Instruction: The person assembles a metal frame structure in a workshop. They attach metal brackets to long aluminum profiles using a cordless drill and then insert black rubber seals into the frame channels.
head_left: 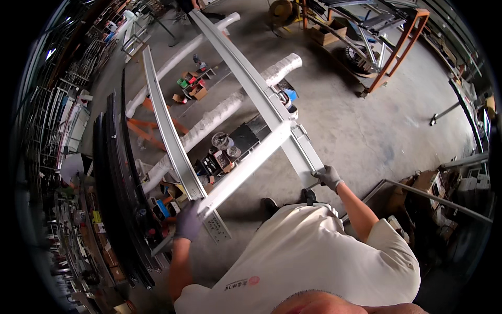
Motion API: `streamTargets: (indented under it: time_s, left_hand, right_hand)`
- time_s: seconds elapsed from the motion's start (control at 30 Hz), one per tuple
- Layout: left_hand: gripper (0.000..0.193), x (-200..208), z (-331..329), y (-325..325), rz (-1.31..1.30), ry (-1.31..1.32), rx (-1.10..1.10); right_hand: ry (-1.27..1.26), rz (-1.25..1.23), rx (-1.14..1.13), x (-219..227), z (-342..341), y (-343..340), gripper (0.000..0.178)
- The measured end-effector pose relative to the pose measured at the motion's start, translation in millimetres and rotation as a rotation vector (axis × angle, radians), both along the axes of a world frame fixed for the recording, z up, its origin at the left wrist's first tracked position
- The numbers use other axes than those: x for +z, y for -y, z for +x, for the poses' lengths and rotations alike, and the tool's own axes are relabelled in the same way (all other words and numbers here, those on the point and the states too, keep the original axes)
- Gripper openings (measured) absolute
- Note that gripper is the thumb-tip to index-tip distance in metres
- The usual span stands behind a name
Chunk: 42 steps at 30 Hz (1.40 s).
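Crossbar spanned left rail to right rail; remotely, I had left hand clasped round its near end, right hand pinching right rail; I judged this alignment, next needing squaring.

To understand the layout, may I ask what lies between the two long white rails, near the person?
In the head view, a white crosspiece spans between the left rail and the right rail; round containers show beyond it.
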State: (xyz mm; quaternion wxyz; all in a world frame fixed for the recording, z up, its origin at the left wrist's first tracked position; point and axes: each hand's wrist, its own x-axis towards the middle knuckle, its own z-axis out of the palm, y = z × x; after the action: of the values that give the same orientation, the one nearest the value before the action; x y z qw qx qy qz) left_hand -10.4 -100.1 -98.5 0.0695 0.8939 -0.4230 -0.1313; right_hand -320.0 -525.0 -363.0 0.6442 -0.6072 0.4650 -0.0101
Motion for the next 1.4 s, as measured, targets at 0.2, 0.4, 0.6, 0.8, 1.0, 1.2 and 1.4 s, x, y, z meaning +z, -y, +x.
streamTargets:
  time_s: [0.2, 0.4, 0.6, 0.8, 1.0, 1.2, 1.4]
  left_hand:
    - [0.041, 2, -39, -25, -0.026, -0.257, 0.098]
    - [0.045, -11, -38, -32, -0.123, -0.270, 0.046]
    - [0.043, -54, -42, -66, -0.132, -0.121, -0.078]
    - [0.052, -58, -53, -45, -0.027, -0.175, -0.164]
    - [0.046, -63, -57, -48, 0.016, -0.181, -0.198]
    - [0.041, -62, -55, -49, 0.036, -0.129, -0.249]
    - [0.040, -68, -62, -47, 0.074, -0.143, -0.260]
  right_hand:
    - [-0.190, -0.729, 0.015, 67, 13, -40, 0.047]
    - [-0.100, -0.723, -0.016, 64, 26, -72, 0.031]
    - [-0.101, -0.769, 0.048, 78, 26, -76, 0.029]
    - [-0.149, -0.861, 0.019, 54, 7, -52, 0.030]
    - [-0.261, -0.794, 0.165, 44, 1, -55, 0.024]
    - [-0.163, -0.848, 0.131, 9, -8, -56, 0.016]
    - [-0.106, -0.765, 0.036, 31, -3, -53, 0.027]
